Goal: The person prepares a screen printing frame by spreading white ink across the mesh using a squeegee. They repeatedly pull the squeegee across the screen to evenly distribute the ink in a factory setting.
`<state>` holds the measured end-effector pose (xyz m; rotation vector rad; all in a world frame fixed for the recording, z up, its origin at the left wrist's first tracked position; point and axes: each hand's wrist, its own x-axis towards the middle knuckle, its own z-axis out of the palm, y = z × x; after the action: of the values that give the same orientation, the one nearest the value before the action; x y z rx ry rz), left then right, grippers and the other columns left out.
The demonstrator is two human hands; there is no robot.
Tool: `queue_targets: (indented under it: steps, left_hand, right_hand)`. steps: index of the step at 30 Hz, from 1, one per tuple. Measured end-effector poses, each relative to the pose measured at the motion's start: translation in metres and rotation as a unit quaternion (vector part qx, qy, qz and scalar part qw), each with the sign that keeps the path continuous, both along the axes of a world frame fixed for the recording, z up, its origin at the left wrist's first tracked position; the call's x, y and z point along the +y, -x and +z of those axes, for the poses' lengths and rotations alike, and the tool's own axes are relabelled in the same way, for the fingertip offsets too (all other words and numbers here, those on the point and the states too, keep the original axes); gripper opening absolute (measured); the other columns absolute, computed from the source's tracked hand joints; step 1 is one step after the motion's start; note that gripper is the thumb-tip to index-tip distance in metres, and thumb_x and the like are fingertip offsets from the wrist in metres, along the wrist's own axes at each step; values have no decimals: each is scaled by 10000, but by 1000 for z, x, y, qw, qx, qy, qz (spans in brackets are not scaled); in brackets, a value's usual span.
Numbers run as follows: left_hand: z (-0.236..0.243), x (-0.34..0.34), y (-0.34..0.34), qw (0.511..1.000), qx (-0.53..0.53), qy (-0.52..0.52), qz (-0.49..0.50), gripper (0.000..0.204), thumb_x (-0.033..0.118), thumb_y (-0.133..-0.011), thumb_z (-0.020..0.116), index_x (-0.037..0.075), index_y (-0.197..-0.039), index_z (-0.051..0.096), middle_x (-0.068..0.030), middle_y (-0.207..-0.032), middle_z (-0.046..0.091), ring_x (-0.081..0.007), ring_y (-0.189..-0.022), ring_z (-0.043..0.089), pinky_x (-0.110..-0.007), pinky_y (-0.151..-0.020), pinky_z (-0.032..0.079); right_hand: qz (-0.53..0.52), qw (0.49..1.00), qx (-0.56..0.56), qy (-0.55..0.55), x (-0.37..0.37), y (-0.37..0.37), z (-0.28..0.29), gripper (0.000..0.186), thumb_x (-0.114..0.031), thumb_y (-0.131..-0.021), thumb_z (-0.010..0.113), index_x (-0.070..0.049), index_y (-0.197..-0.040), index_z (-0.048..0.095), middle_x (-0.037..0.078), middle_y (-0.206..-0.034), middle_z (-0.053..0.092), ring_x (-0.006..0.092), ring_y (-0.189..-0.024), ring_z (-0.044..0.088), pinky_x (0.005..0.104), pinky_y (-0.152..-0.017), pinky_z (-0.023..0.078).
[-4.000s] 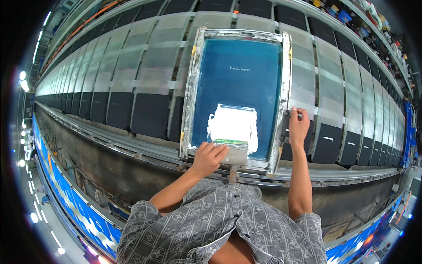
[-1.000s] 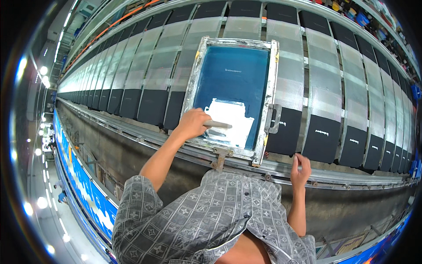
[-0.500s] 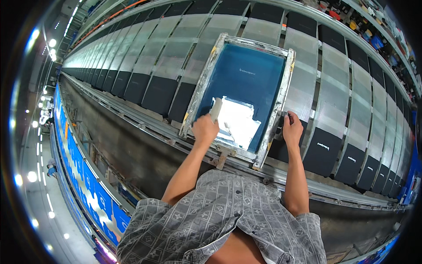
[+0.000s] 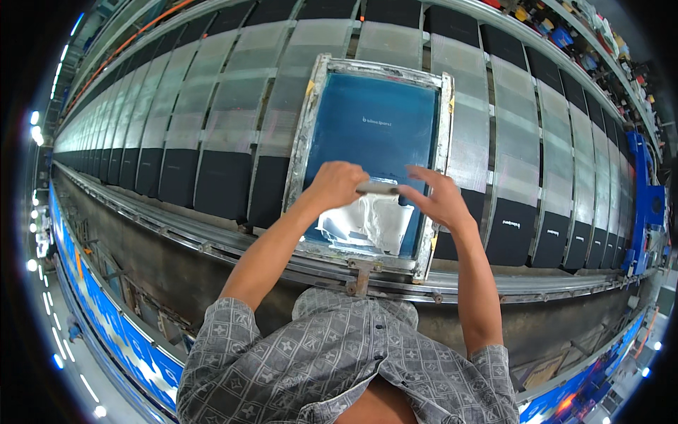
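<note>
A metal-framed printing screen (image 4: 445,120) with a blue mesh (image 4: 374,99) and a small pale printed mark lies in front of me. Glossy white ink (image 4: 357,226) is pooled across the lower part of the mesh. My left hand (image 4: 339,182) is closed on the left end of a squeegee (image 4: 378,188), held roughly level above the ink. Beside its right end, my right hand (image 4: 438,194) has its fingers apart and its thumb at or near the tool; I cannot tell if they touch. A metal bracket (image 4: 360,272) joins the frame's near edge.
Long rows of pallets (image 4: 233,92) run left and right, bearing black fabric pieces (image 4: 512,237), some printed white. A metal rail (image 4: 508,286) crosses below the screen. A blue machine (image 4: 646,205) stands at the right. Shelves with containers (image 4: 565,32) are at the upper right.
The squeegee has swung from raised and angled to roughly level across the ink. My right hand has come from the frame's right edge inward over the screen, its fingers spreading.
</note>
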<state>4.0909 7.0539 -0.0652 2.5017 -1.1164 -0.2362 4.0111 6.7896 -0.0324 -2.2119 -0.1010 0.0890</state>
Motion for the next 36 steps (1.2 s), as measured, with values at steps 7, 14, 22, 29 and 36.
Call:
queue_targets:
  steps: [7,14,22,29,36]
  left_hand:
    - [-5,-15,-31,999,10,-37,-12,168,256,-748,816,127,-841,761,-91,-794,720,-335,-807,713,-473,-693,567]
    - [-19,21,67,995,70,-68,-36,155,242,-741,790,153,-856,735,-47,-817,714,-283,-798,718,-439,-698,571]
    - [-3,-13,-28,998,5,-52,-19,155,230,-736,807,141,-846,745,-96,-837,722,-356,-808,699,-484,-715,553]
    - [-8,-13,-6,995,51,-84,-8,152,232,-741,796,153,-860,744,-85,-822,717,-321,-818,708,-470,-700,553]
    - [-4,22,65,989,114,-84,-41,121,222,-745,778,148,-834,744,-78,-820,719,-320,-823,718,-466,-701,564]
  right_hand:
    - [42,989,-2,144,44,-36,-44,238,-249,-835,795,-47,-931,713,144,-863,728,375,-870,684,487,-837,516]
    - [95,979,-1,181,75,67,-53,275,-196,-781,826,-77,-1012,735,117,-789,717,309,-826,700,442,-825,477]
    - [83,965,-41,245,43,-30,-42,191,-221,-827,802,-89,-912,695,134,-738,689,339,-787,678,467,-790,486]
    - [70,980,-20,187,45,-12,-60,196,-218,-818,803,-92,-933,707,122,-760,701,340,-777,685,462,-817,495]
    - [56,994,97,-16,36,66,-42,520,-441,-834,841,-62,-1175,738,152,-1053,748,330,-1065,683,437,-1008,483]
